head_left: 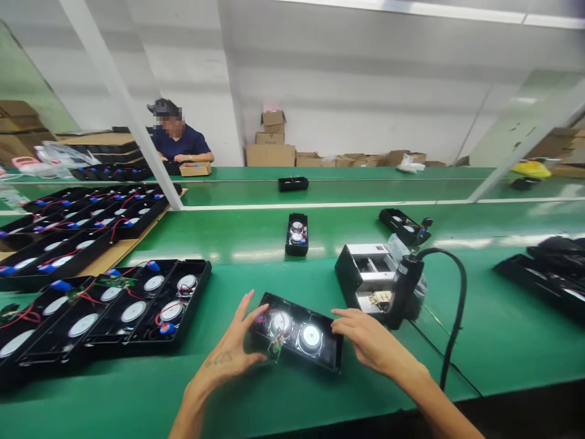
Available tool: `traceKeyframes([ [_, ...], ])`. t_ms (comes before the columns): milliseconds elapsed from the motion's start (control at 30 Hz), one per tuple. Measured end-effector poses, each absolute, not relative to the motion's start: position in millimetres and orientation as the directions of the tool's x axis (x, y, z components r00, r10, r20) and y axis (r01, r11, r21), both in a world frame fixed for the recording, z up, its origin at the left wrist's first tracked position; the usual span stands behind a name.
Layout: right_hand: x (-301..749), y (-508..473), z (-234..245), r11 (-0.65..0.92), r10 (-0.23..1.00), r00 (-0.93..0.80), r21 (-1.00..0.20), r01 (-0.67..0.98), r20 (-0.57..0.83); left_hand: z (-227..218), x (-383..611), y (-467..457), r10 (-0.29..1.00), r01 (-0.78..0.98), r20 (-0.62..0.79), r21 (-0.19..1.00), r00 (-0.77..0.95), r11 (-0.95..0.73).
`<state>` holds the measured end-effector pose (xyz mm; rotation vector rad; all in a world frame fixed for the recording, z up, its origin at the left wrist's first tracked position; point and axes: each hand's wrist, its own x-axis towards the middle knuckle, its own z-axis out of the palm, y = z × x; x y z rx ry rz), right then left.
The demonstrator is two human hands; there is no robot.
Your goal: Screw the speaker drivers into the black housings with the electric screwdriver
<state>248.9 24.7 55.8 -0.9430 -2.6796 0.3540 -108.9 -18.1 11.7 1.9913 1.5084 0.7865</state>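
A black speaker box (292,342) with two round white-backed speakers lies at a slant on the green bench in front of me. My left hand (233,350) grips its left end, thumb at the near side and index finger at the far edge, one finger lifted. A small green circuit board (276,347) hangs at the near edge, close to my left thumb. My right hand (368,338) holds the box's right end, its fingertips over the edge. Beyond that hand stands a soldering iron holder (365,274) with a dark, thick-handled tool (404,286).
Several open speaker boxes (137,308) with red wires fill the left side. Another box (297,235) lies straight ahead, one (402,225) behind the holder. A black cable (459,305) loops at right near more dark casings (548,280). Across the bench sits a co-worker (183,140).
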Motion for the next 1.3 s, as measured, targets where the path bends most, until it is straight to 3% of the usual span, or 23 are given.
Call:
traceKeyframes([
  [133, 216, -2, 54, 0.72, 0.694, -0.582, -0.405, 0.564, 0.423, -3, -93, 8, 0.951, 0.551, 0.215, 0.777, 0.223, -0.305],
  [300, 143, -14, 34, 0.692, 0.722, -0.46, -0.541, 0.478, 0.517, -13, -84, 7, 0.953, 0.528, 0.273, 0.795, 0.128, -0.299],
  [433, 128, 1, 26, 0.675, 0.736, -0.272, -0.639, 0.368, 0.62, -22, -70, -18, 0.966, 0.551, 0.256, 0.811, -0.031, -0.197],
  [567, 142, 9, 35, 0.572, 0.815, -0.353, -0.734, 0.367, 0.459, -26, -47, -44, 0.939, 0.618, 0.228, 0.786, -0.258, -0.021],
  [667, 154, 11, 42, 0.601, 0.769, -0.514, -0.704, 0.377, 0.381, -20, -40, -53, 0.935, 0.672, 0.238, 0.741, -0.264, 0.001],
  [733, 161, 13, 46, 0.682, 0.695, -0.626, -0.599, 0.42, 0.353, -11, -42, -53, 0.94, 0.716, 0.291, 0.694, -0.176, -0.081],
  [867, 173, 19, 59, 0.827, 0.556, -0.805, -0.235, 0.511, 0.209, 6, -51, -45, 0.914, 0.77, 0.393, 0.552, 0.098, -0.32],
  [967, 174, 19, 64, 0.865, 0.498, -0.865, -0.102, 0.491, 0.066, 13, -49, -39, 0.884, 0.796, 0.403, 0.442, 0.235, -0.413],
  [1100, 168, 19, 57, 0.878, 0.465, -0.885, -0.116, 0.464, -0.023, 12, -43, -35, 0.871, 0.83, 0.385, 0.342, 0.304, -0.44],
  [1300, 165, 24, 52, 0.815, 0.503, -0.862, -0.3, 0.496, -0.061, 6, -41, -34, 0.859, 0.827, 0.408, 0.33, 0.31, -0.455],
])
